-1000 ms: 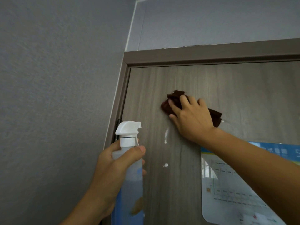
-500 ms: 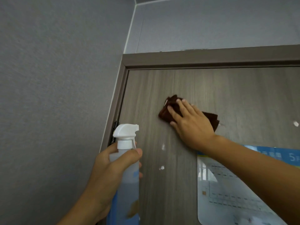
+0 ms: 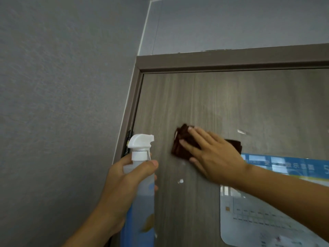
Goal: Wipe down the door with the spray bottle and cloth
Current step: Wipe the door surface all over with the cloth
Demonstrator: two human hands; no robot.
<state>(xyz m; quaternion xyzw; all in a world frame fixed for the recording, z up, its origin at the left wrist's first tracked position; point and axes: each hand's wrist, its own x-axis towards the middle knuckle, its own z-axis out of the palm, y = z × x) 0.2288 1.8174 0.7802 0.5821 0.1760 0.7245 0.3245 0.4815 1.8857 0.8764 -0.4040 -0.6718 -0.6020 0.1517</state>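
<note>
**Cloth flat on the door, bottle held upright**

I see my right hand (image 3: 216,158) pressing the dark brown cloth (image 3: 183,142) against the door (image 3: 231,100) with straight fingers. My left hand (image 3: 124,186) grips the spray bottle (image 3: 141,175) upright near the hinge side. A poster (image 3: 267,211) hangs below.

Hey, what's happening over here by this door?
A person is cleaning the door. The right hand presses a dark brown cloth flat against the wood, just above a blue and white poster stuck to it. The left hand holds a spray bottle upright near the hinge side, its nozzle pointing towards the door. A few white flecks show below the cloth, unwiped.
</note>
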